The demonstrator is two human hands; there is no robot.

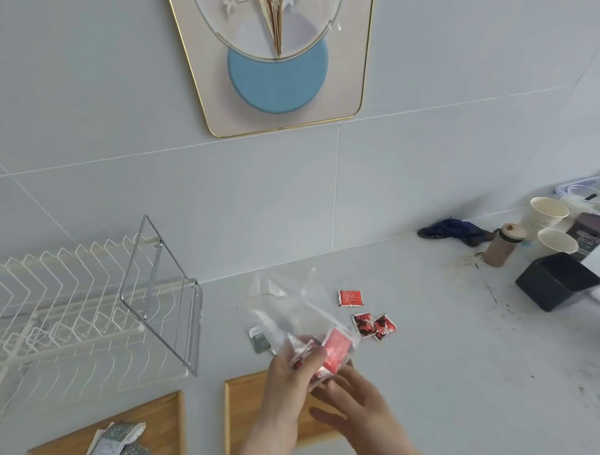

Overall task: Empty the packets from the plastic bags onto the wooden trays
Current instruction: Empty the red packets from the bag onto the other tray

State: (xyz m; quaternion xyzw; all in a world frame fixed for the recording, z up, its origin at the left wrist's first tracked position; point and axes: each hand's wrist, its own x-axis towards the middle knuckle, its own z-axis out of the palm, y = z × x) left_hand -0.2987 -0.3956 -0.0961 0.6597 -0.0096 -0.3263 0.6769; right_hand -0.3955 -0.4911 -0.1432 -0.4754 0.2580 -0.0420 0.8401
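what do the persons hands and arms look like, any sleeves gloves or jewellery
Both hands are bare: no gloves on the left hand or the right hand, and no rings on the fingers that show. The forearms are uncovered as far as the bottom edge of the picture, with no sleeve, watch or bracelet in view. Anything worn higher up is out of frame.

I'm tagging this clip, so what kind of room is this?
Probably a kitchen or pantry counter: a white dish rack stands on the counter against a tiled wall, with paper cups at the far right.
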